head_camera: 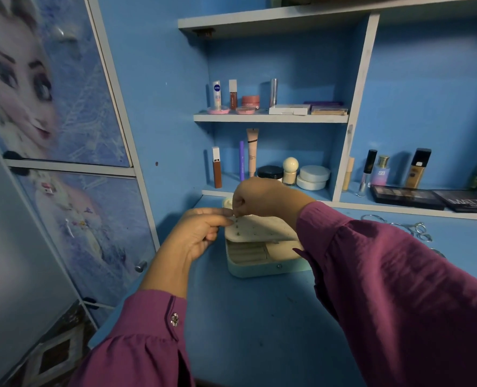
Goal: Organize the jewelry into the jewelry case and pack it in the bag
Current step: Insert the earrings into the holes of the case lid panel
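A pale green jewelry case (pixel 262 268) lies open on the blue desk, its cream insides showing ring rolls and a compartment. A cream earring panel (pixel 259 229) with small studs in it is raised over the case. My left hand (pixel 201 233) pinches the panel's far left corner. My right hand (pixel 256 196) hovers just above that same corner, fingertips pinched together on something too small to make out. Silver hoops and rings (pixel 410 227) lie on the desk to the right of the case. No bag is in view.
Shelves behind the desk hold cosmetics: tubes, jars (pixel 314 177) and bottles (pixel 418 169). Black makeup palettes (pixel 407 196) lie on the ledge at the right. A cupboard with printed doors (pixel 64 107) stands at the left. The blue desk surface (pixel 259 331) stretches toward me.
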Tool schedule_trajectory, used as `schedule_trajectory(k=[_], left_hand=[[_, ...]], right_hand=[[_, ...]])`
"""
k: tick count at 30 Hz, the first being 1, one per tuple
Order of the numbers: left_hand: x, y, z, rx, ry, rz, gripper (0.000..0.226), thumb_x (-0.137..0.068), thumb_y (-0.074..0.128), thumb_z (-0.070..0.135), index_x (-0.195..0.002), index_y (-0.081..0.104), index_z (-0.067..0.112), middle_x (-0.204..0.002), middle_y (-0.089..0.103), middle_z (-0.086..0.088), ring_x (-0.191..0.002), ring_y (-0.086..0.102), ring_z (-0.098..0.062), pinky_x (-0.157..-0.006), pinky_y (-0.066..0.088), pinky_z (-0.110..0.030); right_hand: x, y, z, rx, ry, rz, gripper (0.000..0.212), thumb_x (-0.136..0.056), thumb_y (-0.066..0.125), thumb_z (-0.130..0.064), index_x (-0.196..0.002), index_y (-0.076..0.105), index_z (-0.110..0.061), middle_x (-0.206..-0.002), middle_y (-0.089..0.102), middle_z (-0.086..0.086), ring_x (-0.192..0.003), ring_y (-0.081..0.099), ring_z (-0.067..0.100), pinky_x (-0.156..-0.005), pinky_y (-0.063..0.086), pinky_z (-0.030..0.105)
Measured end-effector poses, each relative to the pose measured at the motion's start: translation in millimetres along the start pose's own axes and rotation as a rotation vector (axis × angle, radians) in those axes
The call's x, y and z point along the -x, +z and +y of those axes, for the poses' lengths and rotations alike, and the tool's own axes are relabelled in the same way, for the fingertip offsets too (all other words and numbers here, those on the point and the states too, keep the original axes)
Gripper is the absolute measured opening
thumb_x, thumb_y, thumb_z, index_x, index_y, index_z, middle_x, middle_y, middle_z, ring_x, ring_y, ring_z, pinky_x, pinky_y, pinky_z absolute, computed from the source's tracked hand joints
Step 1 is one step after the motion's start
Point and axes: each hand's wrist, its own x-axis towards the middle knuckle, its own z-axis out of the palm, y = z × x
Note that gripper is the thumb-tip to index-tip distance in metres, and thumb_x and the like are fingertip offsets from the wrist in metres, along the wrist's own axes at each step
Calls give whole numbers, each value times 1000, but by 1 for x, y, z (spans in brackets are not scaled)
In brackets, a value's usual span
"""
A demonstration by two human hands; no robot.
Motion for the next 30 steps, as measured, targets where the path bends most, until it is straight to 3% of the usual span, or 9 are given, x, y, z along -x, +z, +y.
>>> schedule_trajectory(k=[4,7,9,12,16,20,22,26,30], left_hand=[[2,1,1,-20,5,-1,15,-80,63,-10,-90,70,-2,-49,54,1,-35,26,-3,-35,20,-13],[2,2,2,43,8,9,13,-84,58,-7,-91,69,-5,-65,54,-8,-36,26,-4,-35,18,-14],[1,3,4,74,-7,12,18,-87,51,-6,-90,69,-4,-67,57,-10,-37,25,-4,-34,19,-14],[-1,3,3,50,-8,7,26,-83,44,-13,-96,65,-6,-83,70,-22,-37,26,-5,-34,22,-14],[-1,4,0,-31,63,9,12,-77,64,-10,-88,66,-5,-81,64,-18,-38,30,-5,-35,23,-15],[-5,6,-3,-80,128,44,6,-83,67,-1,-88,66,-4,-73,65,-13,-38,33,-5,-37,27,-16],[-8,8,-5,-108,155,63,5,-85,67,3,-84,65,-1,-69,64,-10,-38,33,-5,-37,28,-17],[-14,10,-9,-158,193,124,7,-86,68,12,-80,66,10,-61,53,-3,-37,29,-5,-35,23,-17],[-17,14,-11,-159,228,168,3,-86,68,12,-84,69,12,-68,62,0,-37,31,-3,-35,24,-16]], right_hand=[[11,1,13,-236,35,93,12,-89,61,-18,-90,72,-15,-98,71,-2,-87,61,14,-64,40,20],[27,-7,27,-390,93,173,11,-86,63,-15,-88,74,-14,-89,70,-8,-74,60,5,-59,42,15],[42,-11,40,-469,135,237,11,-86,64,-16,-88,75,-14,-81,67,-12,-71,59,4,-64,47,20],[64,-11,60,-547,214,344,12,-90,60,-18,-90,70,-10,-84,65,-3,-72,56,10,-64,44,24],[91,1,79,-673,364,451,19,-96,49,-23,-90,59,-8,-76,54,4,-66,45,18,-57,36,29],[116,19,81,-704,436,332,17,-94,53,-22,-80,60,-16,-76,61,5,-61,48,15,-52,39,26],[121,26,82,-653,434,252,14,-89,61,-21,-79,66,-15,-84,68,9,-67,54,18,-58,43,28],[124,31,83,-669,436,182,9,-81,73,-28,-76,74,-20,-80,72,3,-74,63,27,-66,52,38],[126,32,84,-710,445,162,3,-76,77,-26,-76,77,-23,-84,74,3,-69,58,17,-68,54,39]])
